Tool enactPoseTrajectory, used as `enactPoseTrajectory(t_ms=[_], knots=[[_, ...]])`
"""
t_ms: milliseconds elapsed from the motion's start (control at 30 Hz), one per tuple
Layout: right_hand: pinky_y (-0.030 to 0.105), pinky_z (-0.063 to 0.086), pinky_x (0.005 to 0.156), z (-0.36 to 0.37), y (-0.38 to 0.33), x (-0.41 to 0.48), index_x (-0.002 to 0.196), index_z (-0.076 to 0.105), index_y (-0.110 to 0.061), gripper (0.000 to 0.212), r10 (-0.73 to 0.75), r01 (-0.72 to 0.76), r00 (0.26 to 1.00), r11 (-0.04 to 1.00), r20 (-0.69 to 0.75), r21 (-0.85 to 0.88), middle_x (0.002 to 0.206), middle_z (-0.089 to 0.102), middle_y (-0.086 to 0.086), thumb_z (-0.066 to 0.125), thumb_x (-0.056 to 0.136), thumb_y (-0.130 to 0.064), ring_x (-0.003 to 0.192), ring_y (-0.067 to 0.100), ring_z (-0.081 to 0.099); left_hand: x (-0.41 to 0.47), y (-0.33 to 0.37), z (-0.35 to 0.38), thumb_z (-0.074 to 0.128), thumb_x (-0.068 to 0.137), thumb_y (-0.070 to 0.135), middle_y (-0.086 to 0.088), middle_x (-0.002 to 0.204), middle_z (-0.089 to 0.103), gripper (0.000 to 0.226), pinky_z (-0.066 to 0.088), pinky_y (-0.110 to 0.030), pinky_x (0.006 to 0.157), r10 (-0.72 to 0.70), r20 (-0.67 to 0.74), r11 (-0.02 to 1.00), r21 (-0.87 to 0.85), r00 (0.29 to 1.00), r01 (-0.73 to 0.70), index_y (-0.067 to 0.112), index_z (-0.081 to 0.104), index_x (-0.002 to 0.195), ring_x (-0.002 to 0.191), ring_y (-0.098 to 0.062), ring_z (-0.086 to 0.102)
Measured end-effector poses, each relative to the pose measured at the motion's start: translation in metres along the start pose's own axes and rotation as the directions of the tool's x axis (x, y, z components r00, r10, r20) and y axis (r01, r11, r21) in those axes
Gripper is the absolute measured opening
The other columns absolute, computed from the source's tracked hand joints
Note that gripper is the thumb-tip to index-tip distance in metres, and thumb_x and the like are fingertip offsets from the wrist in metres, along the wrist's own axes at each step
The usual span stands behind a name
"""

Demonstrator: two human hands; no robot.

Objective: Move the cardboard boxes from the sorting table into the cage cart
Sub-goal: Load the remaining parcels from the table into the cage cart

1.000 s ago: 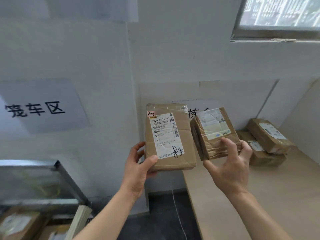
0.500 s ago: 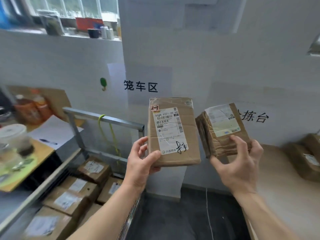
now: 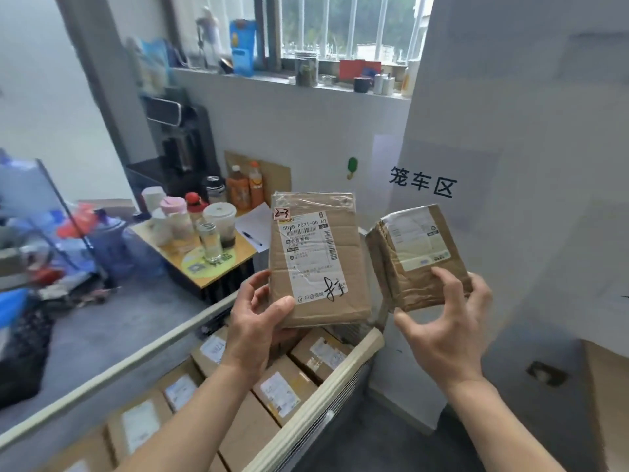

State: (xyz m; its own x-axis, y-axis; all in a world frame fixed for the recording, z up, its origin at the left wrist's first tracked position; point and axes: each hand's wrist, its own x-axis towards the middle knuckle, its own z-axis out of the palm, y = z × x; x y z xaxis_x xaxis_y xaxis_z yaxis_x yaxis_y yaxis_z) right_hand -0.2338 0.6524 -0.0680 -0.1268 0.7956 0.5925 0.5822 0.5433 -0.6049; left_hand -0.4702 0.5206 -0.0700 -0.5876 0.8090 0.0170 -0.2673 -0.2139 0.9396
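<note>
A: Start at the hands. What do they hold?

B: The left hand (image 3: 253,321) grips the larger box (image 3: 316,260) at its near left corner, thumb on the front. The fingers behind it are hidden. The right hand (image 3: 446,332) pinches the smaller box (image 3: 418,257) along its near edge, one finger on the front and the thumb below.

A: What else is cut off or unclear?

B: Both forearms run out of the near edge. The larger box hides part of the cage cart (image 3: 316,400) behind it. A tan sliver (image 3: 609,386) at the right edge is cropped, and I cannot tell what it is. The clutter at the far left is blurred.

A: And against half a second ago?

B: The view has swung left. The grips match. The packed boxes (image 3: 282,390) in the cart now lie right beneath the larger box. A window sill (image 3: 306,80) and a small surface (image 3: 218,264) of bottles and cups have come fully into view. The parcels on the right are gone from sight.

A: How do the two boxes look?

B: Both are brown cardboard under clear tape, held upright in the air over the cart's right end. The larger has a white barcode label, a "2-3" sticker and a black scrawl. The smaller is creased, with a pale label.
</note>
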Motion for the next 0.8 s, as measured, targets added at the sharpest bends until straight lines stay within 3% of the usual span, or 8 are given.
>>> enactPoseTrajectory(t_ms=[133,300,433,667,800], knots=[[0.053,0.046,0.105,0.036,-0.019,-0.009,0.132,0.050,-0.028,0.087,-0.070,0.054,0.991,0.988,0.114,0.142,0.147,0.026,0.013,0.094,0.057,-0.021,0.128,0.040,0.042,-0.035,0.009,-0.041,0.073,0.072,0.022,-0.012,0.118,0.068,0.058,0.061,-0.040,0.064,0.051,-0.174,0.998,0.051,0.983,-0.043,0.027,0.053,0.127,0.096,-0.032,0.073],[0.043,0.046,0.095,0.073,-0.058,-0.029,0.132,0.053,-0.030,0.083,-0.113,0.070,0.968,0.980,0.226,0.187,0.151,0.026,0.009,0.093,0.059,-0.026,0.127,0.042,0.046,-0.074,0.016,-0.088,0.076,0.068,0.032,-0.007,0.119,0.069,0.058,0.060,-0.062,0.077,0.087,-0.328,0.991,0.127,0.941,-0.047,0.031,0.058,0.123,0.098,-0.031,0.073],[0.047,0.047,0.100,0.098,-0.091,-0.047,0.130,0.054,-0.032,0.081,-0.160,0.090,0.938,0.969,0.308,0.230,0.149,0.027,0.007,0.093,0.059,-0.028,0.123,0.042,0.049,-0.099,0.020,-0.128,0.079,0.061,0.035,-0.006,0.117,0.070,0.064,0.062,-0.047,0.070,0.104,-0.435,0.992,0.111,0.894,-0.061,0.031,0.060,0.122,0.096,-0.029,0.074],[0.048,0.047,0.101,0.142,-0.160,-0.085,0.127,0.055,-0.030,0.080,-0.261,0.143,0.888,0.940,0.379,0.310,0.144,0.029,0.007,0.094,0.057,-0.023,0.125,0.036,0.045,-0.132,0.025,-0.210,0.081,0.058,0.038,-0.008,0.122,0.067,0.066,0.060,-0.060,0.077,0.104,-0.565,0.994,0.090,0.818,-0.064,0.035,0.061,0.122,0.099,-0.034,0.072],[0.050,0.049,0.099,0.175,-0.205,-0.118,0.127,0.055,-0.030,0.079,-0.297,0.156,0.851,0.931,0.433,0.331,0.143,0.030,0.007,0.093,0.057,-0.022,0.125,0.037,0.045,-0.151,0.033,-0.265,0.081,0.058,0.037,-0.008,0.122,0.068,0.067,0.060,-0.061,0.077,0.101,-0.603,0.995,0.054,0.791,-0.086,0.034,0.061,0.122,0.099,-0.034,0.073]])
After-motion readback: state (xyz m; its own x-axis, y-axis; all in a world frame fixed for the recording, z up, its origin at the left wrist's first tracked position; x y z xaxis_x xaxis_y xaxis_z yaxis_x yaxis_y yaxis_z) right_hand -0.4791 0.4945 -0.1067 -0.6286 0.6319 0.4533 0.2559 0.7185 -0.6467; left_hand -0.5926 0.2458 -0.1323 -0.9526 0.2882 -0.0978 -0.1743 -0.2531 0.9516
